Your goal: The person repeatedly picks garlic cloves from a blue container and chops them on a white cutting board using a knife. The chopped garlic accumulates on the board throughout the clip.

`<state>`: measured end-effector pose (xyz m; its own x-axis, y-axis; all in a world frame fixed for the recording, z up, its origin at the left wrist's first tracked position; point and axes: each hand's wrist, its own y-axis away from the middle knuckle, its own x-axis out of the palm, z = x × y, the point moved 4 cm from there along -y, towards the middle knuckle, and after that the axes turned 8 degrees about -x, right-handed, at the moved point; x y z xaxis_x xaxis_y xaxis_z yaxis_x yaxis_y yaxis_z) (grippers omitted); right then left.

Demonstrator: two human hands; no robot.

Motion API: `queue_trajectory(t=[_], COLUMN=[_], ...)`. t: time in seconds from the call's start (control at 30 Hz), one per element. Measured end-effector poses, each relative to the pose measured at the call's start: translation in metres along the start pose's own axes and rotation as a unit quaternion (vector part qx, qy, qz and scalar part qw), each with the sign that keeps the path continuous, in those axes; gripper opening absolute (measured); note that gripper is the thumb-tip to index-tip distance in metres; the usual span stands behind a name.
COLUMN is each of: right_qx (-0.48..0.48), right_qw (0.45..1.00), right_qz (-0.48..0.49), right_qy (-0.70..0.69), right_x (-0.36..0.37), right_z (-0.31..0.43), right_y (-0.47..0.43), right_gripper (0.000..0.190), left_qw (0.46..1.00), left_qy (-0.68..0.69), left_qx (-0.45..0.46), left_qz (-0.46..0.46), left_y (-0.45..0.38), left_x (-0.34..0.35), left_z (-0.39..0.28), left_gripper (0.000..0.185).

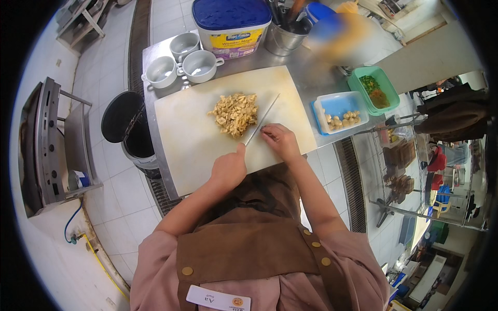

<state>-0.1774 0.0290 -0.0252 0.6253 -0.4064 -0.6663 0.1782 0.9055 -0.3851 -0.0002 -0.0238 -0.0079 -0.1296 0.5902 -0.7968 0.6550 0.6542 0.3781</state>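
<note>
My left hand [229, 165] grips the handle of a kitchen knife [263, 116], its blade slanting away to the upper right over a white cutting board [190, 144]. Beside the blade, to its right, my right hand [281, 140] rests with curled fingers drawn together; whether a small piece is between the fingertips I cannot tell. A heap of sliced mushrooms [235, 113] lies on the board, left of the blade. Whole button mushrooms [344, 120] sit in a clear plastic container [362, 102] with a blue bottom, right of the board.
Three white two-handled cups [199, 67], a blue-lidded mayonnaise tub [232, 27] and a metal bucket of utensils [286, 41] stand behind the board on the steel table [305, 74]. A green container [393, 87] holds chopped greens. An open black-lidded bin [122, 116] stands left.
</note>
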Motion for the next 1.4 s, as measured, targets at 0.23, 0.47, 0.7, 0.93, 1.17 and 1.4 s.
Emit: queue_trajectory(t=[0.23, 0.47, 0.7, 0.93, 1.17, 1.4], right_qx=[0.038, 0.088, 0.091, 0.087, 0.104, 0.058], right_qw=[0.997, 0.993, 0.992, 0.994, 0.991, 0.996], right_qz=[-0.065, -0.077, -0.080, -0.066, -0.078, -0.063], right_qy=[0.003, -0.029, -0.037, -0.026, -0.035, 0.020], right_x=[0.002, 0.003, 0.000, 0.001, 0.001, 0.010], right_z=[0.000, -0.006, -0.008, -0.009, -0.015, -0.002], right_y=[0.008, 0.009, 0.012, 0.012, 0.015, 0.003], right_gripper=[0.011, 0.011, 0.011, 0.013, 0.011, 0.009], left_qw=[1.000, 1.000, 0.999, 0.999, 0.999, 0.999], left_qy=[0.001, 0.011, 0.024, 0.020, 0.029, -0.040], left_qx=[0.023, 0.021, 0.027, 0.039, 0.025, 0.001], left_qz=[0.004, -0.009, 0.002, 0.006, 0.006, -0.017], left_y=[0.007, -0.005, -0.005, -0.003, -0.008, -0.018], left_x=[0.007, 0.007, 0.011, 0.006, 0.017, 0.004], left_z=[-0.005, -0.011, -0.013, -0.021, -0.013, -0.008], left_gripper=[0.023, 0.020, 0.019, 0.019, 0.019, 0.025])
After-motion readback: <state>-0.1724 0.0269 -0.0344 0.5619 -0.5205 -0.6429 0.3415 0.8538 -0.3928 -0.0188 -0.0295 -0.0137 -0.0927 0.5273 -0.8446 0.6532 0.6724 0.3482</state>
